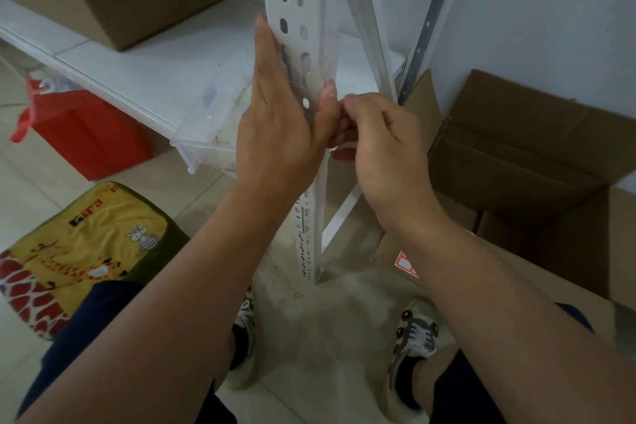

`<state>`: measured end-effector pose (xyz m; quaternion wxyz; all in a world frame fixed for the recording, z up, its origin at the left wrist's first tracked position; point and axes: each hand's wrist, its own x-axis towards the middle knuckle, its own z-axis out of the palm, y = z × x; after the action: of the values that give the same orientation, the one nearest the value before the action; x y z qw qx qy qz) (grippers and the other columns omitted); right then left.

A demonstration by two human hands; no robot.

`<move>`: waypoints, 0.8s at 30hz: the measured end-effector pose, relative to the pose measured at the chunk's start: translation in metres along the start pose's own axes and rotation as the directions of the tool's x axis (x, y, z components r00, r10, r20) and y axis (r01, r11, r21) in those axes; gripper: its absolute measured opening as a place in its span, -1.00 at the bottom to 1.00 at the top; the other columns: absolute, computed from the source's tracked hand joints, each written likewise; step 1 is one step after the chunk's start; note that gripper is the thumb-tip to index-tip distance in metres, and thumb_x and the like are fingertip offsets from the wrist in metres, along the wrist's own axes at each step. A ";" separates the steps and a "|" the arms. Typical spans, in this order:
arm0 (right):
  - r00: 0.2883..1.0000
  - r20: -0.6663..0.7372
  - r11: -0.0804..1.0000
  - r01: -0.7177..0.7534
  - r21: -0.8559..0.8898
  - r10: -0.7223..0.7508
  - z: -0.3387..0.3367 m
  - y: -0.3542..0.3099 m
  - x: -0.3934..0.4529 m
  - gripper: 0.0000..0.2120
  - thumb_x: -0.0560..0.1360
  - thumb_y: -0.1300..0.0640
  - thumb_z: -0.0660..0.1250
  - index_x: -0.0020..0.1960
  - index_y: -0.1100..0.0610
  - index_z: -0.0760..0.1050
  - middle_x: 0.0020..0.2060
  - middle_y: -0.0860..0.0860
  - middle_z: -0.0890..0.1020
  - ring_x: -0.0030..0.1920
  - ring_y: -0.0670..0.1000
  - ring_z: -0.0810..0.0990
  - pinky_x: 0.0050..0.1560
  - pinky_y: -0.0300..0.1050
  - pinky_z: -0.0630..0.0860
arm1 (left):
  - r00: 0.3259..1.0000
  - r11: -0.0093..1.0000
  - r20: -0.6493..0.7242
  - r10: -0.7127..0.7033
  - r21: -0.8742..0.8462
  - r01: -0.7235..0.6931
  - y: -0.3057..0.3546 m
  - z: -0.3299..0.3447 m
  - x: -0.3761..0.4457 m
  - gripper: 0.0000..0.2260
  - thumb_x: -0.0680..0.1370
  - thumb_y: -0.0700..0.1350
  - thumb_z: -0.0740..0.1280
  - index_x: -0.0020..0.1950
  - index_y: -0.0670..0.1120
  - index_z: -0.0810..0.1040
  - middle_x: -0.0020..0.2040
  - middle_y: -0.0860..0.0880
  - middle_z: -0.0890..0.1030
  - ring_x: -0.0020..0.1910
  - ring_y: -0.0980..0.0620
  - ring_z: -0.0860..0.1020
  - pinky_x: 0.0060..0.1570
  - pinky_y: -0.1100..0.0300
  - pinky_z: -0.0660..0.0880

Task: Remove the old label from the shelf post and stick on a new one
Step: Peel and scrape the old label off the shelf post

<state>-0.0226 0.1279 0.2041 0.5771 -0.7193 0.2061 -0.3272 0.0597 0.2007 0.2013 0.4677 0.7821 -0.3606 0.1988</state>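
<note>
The left hand [280,120] lay flat with straight fingers, steadying the shelf post [303,55]. The right hand [378,144] beside it curled, apparently picking at the label, itself hidden behind the fingers. Peeling seemed underway; next needs a firm pull.

White wall [550,10], pale tiled floor [309,337]

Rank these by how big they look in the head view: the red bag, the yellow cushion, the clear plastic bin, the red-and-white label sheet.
1. yellow cushion
2. red bag
3. clear plastic bin
4. red-and-white label sheet, partly hidden by the right forearm

The cushion lies nearer to the camera, so its lead over the bag is unsure.
</note>
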 end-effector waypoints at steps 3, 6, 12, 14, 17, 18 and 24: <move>1.000 0.007 1.000 -0.004 0.013 0.004 -0.001 -0.001 0.000 -0.69 0.63 0.09 0.15 -0.21 0.14 0.55 -0.31 -0.02 0.62 -0.21 -0.03 0.63 -0.13 0.00 0.60 | 1.000 1.000 -0.014 -0.005 -0.004 0.005 0.001 -0.001 0.001 -0.31 0.62 0.08 0.23 0.56 -0.26 0.01 0.42 -0.14 0.43 0.07 0.16 0.50 -0.03 0.22 0.47; 1.000 -0.004 0.999 -0.015 0.033 0.015 0.000 -0.001 0.000 -0.68 0.63 0.10 0.16 -0.20 0.20 0.55 -0.30 0.02 0.62 -0.21 0.01 0.63 -0.13 0.01 0.59 | 1.000 1.000 -0.018 -0.006 0.013 0.007 0.001 -0.001 0.004 -0.34 0.62 0.12 0.23 0.51 -0.28 0.10 0.25 -0.12 0.55 -0.09 0.23 0.50 -0.19 0.36 0.47; 0.999 -0.001 0.999 -0.035 0.036 0.035 0.001 0.000 0.001 -0.70 0.63 0.10 0.15 -0.12 0.25 0.55 -0.25 0.07 0.62 -0.17 0.03 0.63 -0.15 -0.07 0.59 | 0.999 1.000 -0.046 -0.007 0.022 0.008 0.005 -0.004 0.009 -0.38 0.61 0.12 0.23 0.38 -0.38 0.21 -0.08 0.01 0.50 -0.27 0.07 0.53 -0.29 0.29 0.48; 0.997 -0.011 0.996 -0.071 0.049 0.071 0.002 0.000 0.002 -0.73 0.63 0.10 0.15 -0.07 0.22 0.54 -0.22 0.03 0.61 -0.16 -0.01 0.62 -0.17 -0.13 0.59 | 0.999 0.999 -0.043 0.006 0.034 -0.004 0.005 -0.004 0.010 -0.36 0.62 0.13 0.22 0.41 -0.38 0.18 0.00 -0.02 0.55 -0.22 0.03 0.57 -0.25 0.22 0.48; 0.993 -0.019 0.993 -0.117 0.035 0.117 0.004 0.000 0.004 -0.73 0.64 0.06 0.13 0.00 0.14 0.57 -0.12 -0.01 0.61 -0.10 -0.05 0.61 -0.03 -0.06 0.59 | 0.999 0.997 -0.031 0.030 0.071 -0.027 0.006 -0.004 0.010 -0.30 0.63 0.15 0.19 0.52 -0.33 0.04 0.28 -0.16 0.56 -0.08 -0.06 0.64 -0.18 0.23 0.41; 0.993 -0.012 0.993 -0.119 0.003 0.119 0.005 0.000 0.005 -0.70 0.64 0.04 0.11 0.01 0.14 0.59 -0.09 0.02 0.63 -0.07 -0.03 0.60 0.04 0.03 0.58 | 0.999 0.996 -0.026 0.036 0.082 -0.034 0.006 -0.005 0.010 -0.28 0.63 0.15 0.18 0.54 -0.32 0.00 0.34 -0.18 0.53 -0.06 -0.07 0.64 -0.18 0.24 0.39; 0.994 0.060 0.996 -0.087 -0.002 0.087 0.012 0.003 0.009 -0.55 0.67 -0.08 0.00 0.08 0.09 0.63 -0.02 0.02 0.69 0.06 -0.03 0.63 0.20 0.09 0.52 | 0.999 0.996 0.006 0.040 0.081 -0.040 0.006 -0.004 0.012 -0.25 0.62 0.20 0.12 0.55 -0.32 -0.06 0.40 -0.20 0.47 -0.08 -0.08 0.66 -0.15 0.21 0.44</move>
<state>-0.0078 0.1295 0.2014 0.5970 -0.7190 0.2199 -0.2799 0.0629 0.1982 0.2147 0.4307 0.7935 -0.3688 0.2212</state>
